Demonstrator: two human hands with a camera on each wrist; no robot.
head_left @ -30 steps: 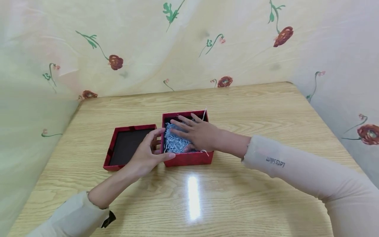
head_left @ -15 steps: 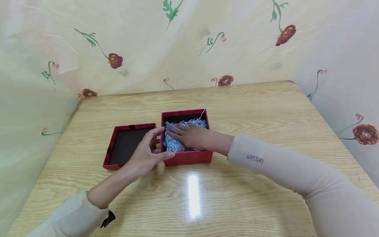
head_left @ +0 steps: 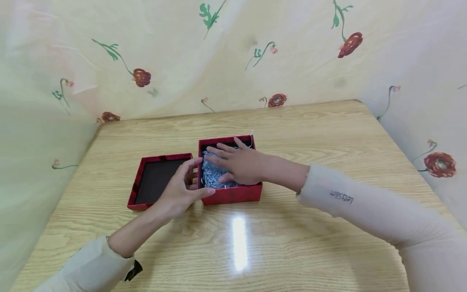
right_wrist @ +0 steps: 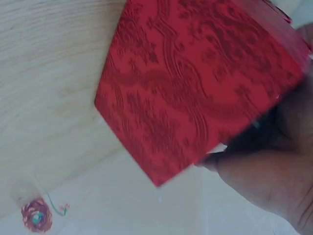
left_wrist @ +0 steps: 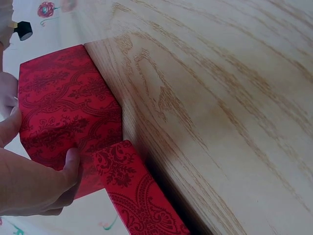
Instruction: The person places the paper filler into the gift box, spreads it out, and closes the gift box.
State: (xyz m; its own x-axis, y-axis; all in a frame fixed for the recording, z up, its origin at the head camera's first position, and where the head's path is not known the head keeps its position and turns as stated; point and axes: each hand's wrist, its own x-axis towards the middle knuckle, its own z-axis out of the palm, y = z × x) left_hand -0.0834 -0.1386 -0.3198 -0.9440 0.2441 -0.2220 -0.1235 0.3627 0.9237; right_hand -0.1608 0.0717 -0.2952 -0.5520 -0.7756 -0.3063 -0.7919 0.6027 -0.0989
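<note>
A red patterned gift box sits on the table, its top uncovered and its inside lined in black. Pale blue shredded paper fills it. My left hand grips the near left corner, thumb along the front rim and fingers against the left wall. My right hand, fingers spread, lies over the shredded paper and hides much of it. The left wrist view shows the box's brocade-like side with fingers against it. In the right wrist view, the right hand reaches over the rim.
The red box lid lies just left of the box, black inside facing up. Wood-grain table extends all around. A floral cloth hangs behind and at both sides. A paper strand pokes up at the far right corner.
My right hand went deeper and leftward into the shredded paper, then rose and drew back right with its fingers spread wider. My left hand has stayed at the box's corner.
</note>
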